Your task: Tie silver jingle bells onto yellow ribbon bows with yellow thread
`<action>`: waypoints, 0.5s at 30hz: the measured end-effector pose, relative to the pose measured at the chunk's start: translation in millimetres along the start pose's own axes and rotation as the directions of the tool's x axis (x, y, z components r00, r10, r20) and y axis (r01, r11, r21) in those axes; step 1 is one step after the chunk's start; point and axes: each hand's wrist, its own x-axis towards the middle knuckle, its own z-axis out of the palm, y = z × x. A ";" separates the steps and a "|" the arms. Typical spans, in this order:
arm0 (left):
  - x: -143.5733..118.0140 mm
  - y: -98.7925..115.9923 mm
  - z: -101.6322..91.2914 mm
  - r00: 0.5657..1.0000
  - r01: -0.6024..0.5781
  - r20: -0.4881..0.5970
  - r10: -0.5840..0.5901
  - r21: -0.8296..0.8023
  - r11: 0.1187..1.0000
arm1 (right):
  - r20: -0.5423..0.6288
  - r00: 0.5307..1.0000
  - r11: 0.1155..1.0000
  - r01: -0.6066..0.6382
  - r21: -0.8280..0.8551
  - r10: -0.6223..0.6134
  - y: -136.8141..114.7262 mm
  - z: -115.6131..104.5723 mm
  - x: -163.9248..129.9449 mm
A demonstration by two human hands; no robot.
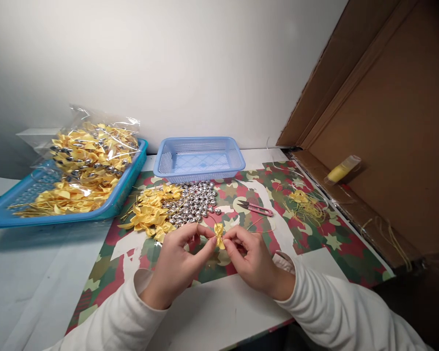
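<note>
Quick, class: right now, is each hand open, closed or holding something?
Left hand: closed, pinching the yellow flower at its left edge.
Right hand: closed, pinching the same flower's right edge.

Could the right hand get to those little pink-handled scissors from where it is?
Probably yes: the pink-handled scissors lie just beyond the right hand, with nothing bulky between, though it would likely have to let go of the yellow bow first.

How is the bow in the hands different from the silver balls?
The ribbon bow is yellow and folded; the silver balls are shiny and round. The left hand and right hand pinch the bow; the balls lie on the camouflage cover. The bow is bigger than one ball. Both are small.
</note>
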 end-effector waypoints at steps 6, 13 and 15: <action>2.2 -2.4 2.3 0.980 0.190 0.093 -0.177 -0.169 0.967 | 0.000 1.000 1.000 -0.002 0.011 0.002 0.1 -0.7 -0.1; 2.8 -3.4 1.6 0.971 0.238 0.093 -0.221 -0.286 0.928 | -0.007 1.000 1.000 -0.014 0.014 0.014 -2.4 -2.3 0.4; 2.5 -4.2 1.6 0.972 0.235 0.075 -0.222 -0.282 0.930 | -0.012 1.000 1.000 -0.020 0.012 0.021 -2.3 -2.3 0.3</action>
